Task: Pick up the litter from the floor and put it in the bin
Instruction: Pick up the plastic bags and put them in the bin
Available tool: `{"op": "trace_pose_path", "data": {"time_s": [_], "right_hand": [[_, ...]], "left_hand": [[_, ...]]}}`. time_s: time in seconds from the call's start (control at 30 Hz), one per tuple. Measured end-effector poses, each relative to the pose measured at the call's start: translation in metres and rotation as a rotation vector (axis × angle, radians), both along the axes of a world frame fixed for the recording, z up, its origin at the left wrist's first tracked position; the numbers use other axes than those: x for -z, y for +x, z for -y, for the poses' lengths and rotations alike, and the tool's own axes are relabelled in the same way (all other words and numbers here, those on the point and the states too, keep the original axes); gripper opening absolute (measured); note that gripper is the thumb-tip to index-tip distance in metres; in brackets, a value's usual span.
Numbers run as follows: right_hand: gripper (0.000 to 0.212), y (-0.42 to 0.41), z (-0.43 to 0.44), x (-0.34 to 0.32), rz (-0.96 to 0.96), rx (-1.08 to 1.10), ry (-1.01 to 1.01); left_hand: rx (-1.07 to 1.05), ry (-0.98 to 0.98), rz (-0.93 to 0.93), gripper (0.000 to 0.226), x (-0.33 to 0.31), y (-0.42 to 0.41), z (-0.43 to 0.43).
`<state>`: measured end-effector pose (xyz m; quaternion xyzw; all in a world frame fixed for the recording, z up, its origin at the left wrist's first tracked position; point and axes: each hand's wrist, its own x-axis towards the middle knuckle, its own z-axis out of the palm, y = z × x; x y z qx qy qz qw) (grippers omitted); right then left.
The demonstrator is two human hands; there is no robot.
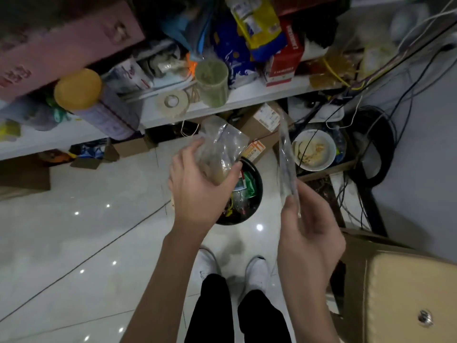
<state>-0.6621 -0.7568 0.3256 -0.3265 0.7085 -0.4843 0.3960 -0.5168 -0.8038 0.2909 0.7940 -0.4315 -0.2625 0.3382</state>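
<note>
Standing over the bin (256,184), the person is holding one piece of litter in each hand. The left hand (197,191) is grasping a crumpled clear bag (220,147), thumb and fingers wrapped around its lower part; the bag is hanging directly above the bin's left rim and hiding part of the opening. The right hand (306,233) is pinching a long clear wrapper (286,159) at its lower end; the wrapper is pointing up and away, just right of the bin. The bin, black and round, is sitting on the tiled floor (86,219) and is already containing mixed wrappers. A white shelf (247,97) crowded with packets, a tape roll (172,102) and a green cup (212,81) is overhanging the area behind the bin. Cardboard boxes (262,120) are lying under it. A bowl (314,149) with food scraps is resting to the right, among tangled cables (371,134). A beige seat (408,293) is crowding the right arm.
</note>
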Motion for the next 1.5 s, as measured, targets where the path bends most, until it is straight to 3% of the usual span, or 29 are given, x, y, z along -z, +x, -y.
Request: {"op": "trace_pose_path", "data": {"time_s": [0.43, 0.63, 0.7, 0.87, 1.1, 1.33, 1.5], "right_hand": [[0.025, 0.033, 0.012, 0.209, 0.030, 0.025, 0.074], [0.023, 0.036, 0.021, 0.265, 0.011, 0.021, 0.078], [0.023, 0.037, 0.025, 0.278, 0.011, 0.026, 0.081], [0.025, 0.041, 0.028, 0.305, -0.042, 0.005, 0.081], [0.033, 0.041, 0.023, 0.308, -0.189, -0.211, 0.139], [0.034, 0.042, 0.030, 0.253, -0.182, -0.261, 0.054], [0.034, 0.048, 0.046, 0.182, -0.233, -0.345, -0.098]], "left_hand": [[-0.062, 0.020, -0.070, 0.080, 0.220, 0.012, 0.004], [-0.004, 0.136, -0.072, 0.100, 0.271, 0.012, 0.008], [0.001, 0.148, -0.088, 0.096, 0.278, 0.013, 0.004], [-0.001, 0.128, -0.034, 0.076, 0.285, 0.021, -0.003], [-0.036, 0.113, -0.031, 0.061, 0.269, 0.035, -0.005], [-0.043, 0.045, -0.049, 0.057, 0.214, 0.045, -0.011], [-0.032, -0.027, -0.034, 0.056, 0.141, 0.045, -0.015]]}}
